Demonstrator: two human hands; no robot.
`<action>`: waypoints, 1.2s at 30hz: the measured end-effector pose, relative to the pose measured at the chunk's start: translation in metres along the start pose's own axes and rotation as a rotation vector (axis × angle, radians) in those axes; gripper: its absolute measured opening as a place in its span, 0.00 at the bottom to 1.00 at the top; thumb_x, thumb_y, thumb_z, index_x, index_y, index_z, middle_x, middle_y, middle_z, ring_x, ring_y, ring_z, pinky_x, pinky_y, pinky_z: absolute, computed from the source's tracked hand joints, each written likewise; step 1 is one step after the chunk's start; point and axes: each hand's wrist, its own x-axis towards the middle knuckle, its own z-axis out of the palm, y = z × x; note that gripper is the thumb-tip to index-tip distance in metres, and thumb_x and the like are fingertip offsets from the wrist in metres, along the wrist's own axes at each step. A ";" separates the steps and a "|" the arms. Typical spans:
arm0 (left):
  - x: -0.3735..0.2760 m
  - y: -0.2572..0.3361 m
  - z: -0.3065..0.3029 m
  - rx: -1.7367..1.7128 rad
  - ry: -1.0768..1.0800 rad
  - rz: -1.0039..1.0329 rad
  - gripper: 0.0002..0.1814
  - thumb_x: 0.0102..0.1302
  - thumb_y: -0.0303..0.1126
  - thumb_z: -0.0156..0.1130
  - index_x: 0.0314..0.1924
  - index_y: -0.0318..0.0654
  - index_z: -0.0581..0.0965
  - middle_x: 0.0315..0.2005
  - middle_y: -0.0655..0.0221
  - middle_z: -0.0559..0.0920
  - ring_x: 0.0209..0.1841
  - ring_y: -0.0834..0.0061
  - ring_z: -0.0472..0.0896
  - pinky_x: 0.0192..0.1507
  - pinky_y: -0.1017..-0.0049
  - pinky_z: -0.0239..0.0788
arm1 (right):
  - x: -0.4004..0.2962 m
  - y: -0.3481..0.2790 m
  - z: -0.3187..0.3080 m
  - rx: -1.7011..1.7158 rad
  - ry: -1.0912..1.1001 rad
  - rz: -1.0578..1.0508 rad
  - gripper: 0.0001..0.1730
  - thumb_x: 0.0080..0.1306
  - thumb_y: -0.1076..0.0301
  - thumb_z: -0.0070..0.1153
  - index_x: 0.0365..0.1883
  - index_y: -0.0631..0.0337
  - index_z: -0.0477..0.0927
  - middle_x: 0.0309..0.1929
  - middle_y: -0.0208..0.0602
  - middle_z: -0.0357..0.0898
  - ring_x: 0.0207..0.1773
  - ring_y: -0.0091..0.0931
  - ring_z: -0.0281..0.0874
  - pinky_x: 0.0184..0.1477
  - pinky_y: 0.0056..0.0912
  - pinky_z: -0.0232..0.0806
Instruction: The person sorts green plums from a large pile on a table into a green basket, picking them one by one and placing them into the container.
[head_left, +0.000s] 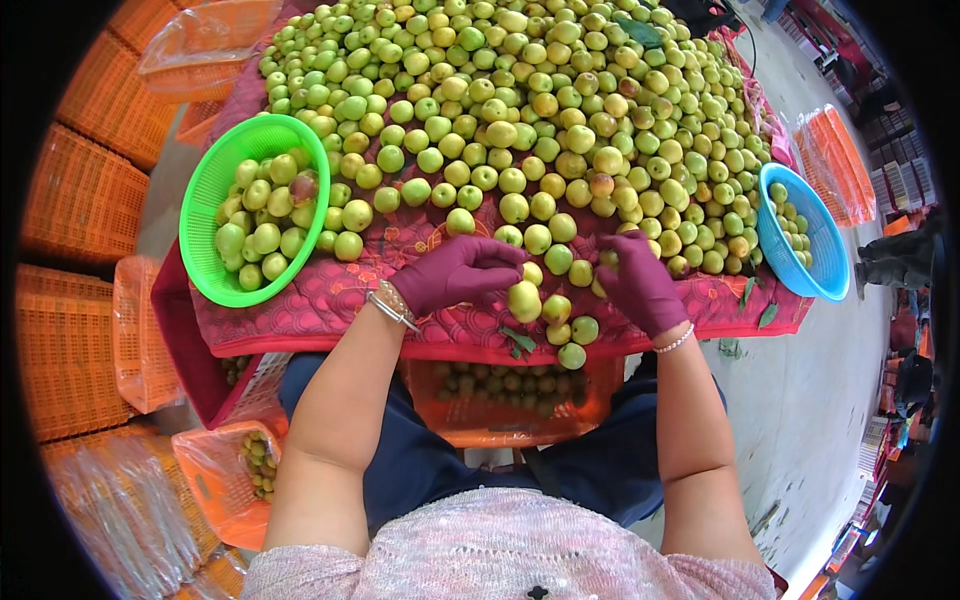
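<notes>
My left hand (466, 274), in a maroon glove, reaches in from the left with its fingertips at a small jujube (532, 273). Just below them is a larger-looking yellow-green jujube (524, 302); whether the hand grips either is unclear. My right hand (642, 283), gloved alike, curls its fingers around a green jujube (609, 259), partly hidden by the glove. Between the hands, several loose jujubes (558, 259) lie on the red quilted cloth (442, 330). A few more rest near the front edge beside a green leaf (519, 341).
A large heap of jujubes (495, 135) covers the table's far part. A green basket (196, 247) holding jujubes stands left, a blue basket (821, 259) right. An orange crate (480, 431) with fruit sits below the table edge between my knees. Stacked orange crates (71, 345) line the left.
</notes>
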 end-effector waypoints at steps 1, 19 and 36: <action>0.000 0.001 -0.006 0.048 0.062 0.010 0.19 0.68 0.33 0.62 0.56 0.34 0.76 0.47 0.68 0.82 0.47 0.79 0.81 0.43 0.76 0.75 | 0.003 -0.010 -0.005 0.127 -0.127 -0.007 0.20 0.62 0.67 0.62 0.52 0.64 0.78 0.39 0.45 0.83 0.42 0.33 0.82 0.46 0.34 0.72; 0.020 -0.016 -0.024 1.269 0.601 0.207 0.34 0.58 0.53 0.66 0.63 0.54 0.74 0.68 0.43 0.61 0.73 0.41 0.50 0.72 0.51 0.45 | 0.029 -0.040 0.012 0.137 -0.373 -0.356 0.47 0.58 0.57 0.65 0.74 0.38 0.57 0.73 0.44 0.60 0.76 0.57 0.44 0.74 0.66 0.36; 0.005 -0.002 -0.042 0.138 0.465 0.304 0.14 0.69 0.30 0.60 0.53 0.38 0.81 0.36 0.74 0.85 0.36 0.82 0.81 0.43 0.79 0.74 | 0.085 -0.015 0.045 -0.042 0.124 -0.294 0.35 0.54 0.81 0.53 0.63 0.50 0.71 0.67 0.42 0.68 0.54 0.46 0.75 0.52 0.43 0.72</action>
